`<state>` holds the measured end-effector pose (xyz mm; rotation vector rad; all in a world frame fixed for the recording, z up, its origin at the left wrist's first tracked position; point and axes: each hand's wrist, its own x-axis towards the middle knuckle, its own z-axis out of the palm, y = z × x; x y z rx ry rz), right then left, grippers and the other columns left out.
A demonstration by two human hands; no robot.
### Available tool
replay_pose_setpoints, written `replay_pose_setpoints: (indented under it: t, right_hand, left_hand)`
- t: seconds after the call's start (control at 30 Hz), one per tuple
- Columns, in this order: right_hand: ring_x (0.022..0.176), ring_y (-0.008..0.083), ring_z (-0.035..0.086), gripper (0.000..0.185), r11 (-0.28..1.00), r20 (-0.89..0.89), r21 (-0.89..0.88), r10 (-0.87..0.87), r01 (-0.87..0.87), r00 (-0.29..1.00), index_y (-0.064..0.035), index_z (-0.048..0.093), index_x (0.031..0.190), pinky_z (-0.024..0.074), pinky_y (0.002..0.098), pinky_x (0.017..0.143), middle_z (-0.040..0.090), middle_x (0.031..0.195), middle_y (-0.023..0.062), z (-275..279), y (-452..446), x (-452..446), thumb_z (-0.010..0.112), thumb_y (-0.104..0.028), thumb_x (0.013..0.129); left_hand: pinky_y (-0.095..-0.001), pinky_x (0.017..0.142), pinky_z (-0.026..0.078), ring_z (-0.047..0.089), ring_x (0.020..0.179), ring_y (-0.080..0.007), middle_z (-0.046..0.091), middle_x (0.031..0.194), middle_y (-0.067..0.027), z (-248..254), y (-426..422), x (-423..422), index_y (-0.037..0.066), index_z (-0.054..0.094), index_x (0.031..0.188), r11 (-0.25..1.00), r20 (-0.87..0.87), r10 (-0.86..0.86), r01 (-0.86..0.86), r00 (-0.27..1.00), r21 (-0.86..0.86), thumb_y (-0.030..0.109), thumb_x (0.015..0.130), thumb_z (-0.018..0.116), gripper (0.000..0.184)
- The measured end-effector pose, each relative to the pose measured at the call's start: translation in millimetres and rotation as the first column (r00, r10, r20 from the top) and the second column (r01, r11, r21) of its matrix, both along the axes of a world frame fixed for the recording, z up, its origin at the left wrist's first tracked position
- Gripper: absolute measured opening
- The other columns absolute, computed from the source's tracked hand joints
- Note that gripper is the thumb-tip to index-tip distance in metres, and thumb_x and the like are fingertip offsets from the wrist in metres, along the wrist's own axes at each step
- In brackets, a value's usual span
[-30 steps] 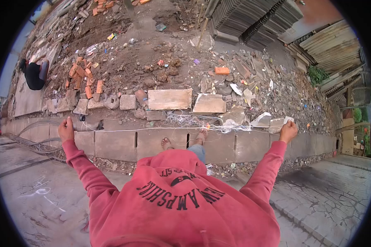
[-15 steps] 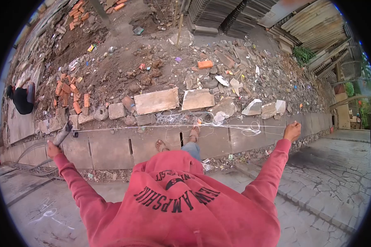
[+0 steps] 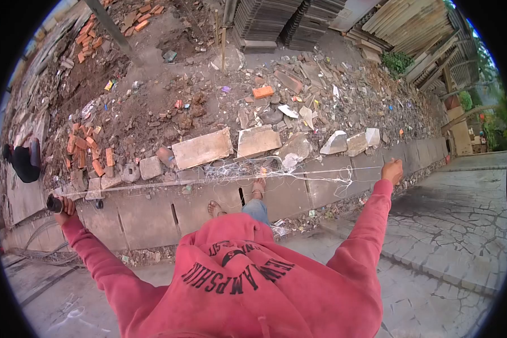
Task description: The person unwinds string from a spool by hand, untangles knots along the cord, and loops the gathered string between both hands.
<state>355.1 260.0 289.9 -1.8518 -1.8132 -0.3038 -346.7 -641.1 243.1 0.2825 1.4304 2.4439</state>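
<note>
My left hand (image 3: 67,209), out at the far left, is closed round a dark object (image 3: 54,204), perhaps a spool or bottle. From there a pale string (image 3: 208,179) stretches across to my right hand (image 3: 392,171), whose fingers are closed on its other end at the right. Below the taut string, a loose tangle of white string (image 3: 248,169) lies over the blocks and slabs in front of my feet. A loop of it hangs nearer my right hand.
A row of concrete blocks (image 3: 203,149) edges the rubble. Orange bricks (image 3: 80,143) lie at left, near a crouching person in dark clothes (image 3: 23,163). Stacked roof tiles (image 3: 265,22) stand at the top. Grey cables (image 3: 36,256) lie at lower left.
My left hand has moved left and down; the dark object in it has turned upright against the fingers. My right hand has stayed raised at the right. The view has shifted right.
</note>
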Motion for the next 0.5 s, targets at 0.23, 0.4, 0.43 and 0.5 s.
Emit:
replay_pose_setpoints:
  t: [0.23,0.4,0.43,0.5]
  right_hand:
    - [0.130,0.0366,0.042,0.066,0.617,-0.232,-0.516,0.567,-0.594,0.790,-0.0046,0.051,0.132,0.0324,0.0449,0.108,0.048,0.137,0.0208,-43.5,-125.6,-175.0,0.067,-0.047,0.083]
    - [0.141,0.0295,0.028,0.107,-0.278,-0.895,0.037,0.418,-0.960,-0.156,-0.0017,0.024,0.148,0.0216,0.0414,0.115,0.034,0.149,0.0186,-18.3,-320.9,-341.0,0.082,-0.047,0.069]
    - [0.142,0.0286,0.026,0.106,-0.331,-0.909,0.145,0.327,-0.932,-0.258,-0.0004,0.025,0.146,0.0195,0.0415,0.116,0.036,0.149,0.0176,-9.9,-345.0,-357.4,0.084,-0.044,0.069]
    - [0.128,0.0264,0.041,0.089,-0.427,-0.951,0.205,0.125,-0.881,-0.282,0.0012,0.035,0.139,0.0322,0.0400,0.107,0.049,0.133,0.0158,-9.6,-368.2,-377.2,0.081,-0.038,0.074]
  left_hand:
    - [-0.0266,0.047,0.040,0.050,0.050,-0.0135,0.050,0.057,-0.0033,85.1,211.8,96.0,0.006,0.052,0.076,0.935,-0.007,0.327,-0.324,0.945,-0.144,0.026,0.101,0.042,0.033]
    - [-0.0231,0.032,0.028,0.041,0.035,-0.0080,0.051,0.052,-0.0002,98.1,341.8,159.4,0.007,0.058,0.071,0.948,-0.073,0.162,-0.176,0.984,-0.265,0.031,0.096,0.051,0.035]
    - [-0.0228,0.031,0.026,0.039,0.033,-0.0077,0.049,0.050,0.0001,100.7,357.4,173.8,0.007,0.057,0.071,0.955,-0.032,0.126,-0.130,0.991,-0.266,0.034,0.096,0.052,0.037]
    - [-0.0226,0.031,0.025,0.039,0.033,-0.0086,0.049,0.050,-0.0005,106.5,376.8,196.5,0.007,0.056,0.071,0.960,0.040,0.122,-0.108,0.992,-0.260,0.035,0.097,0.052,0.038]
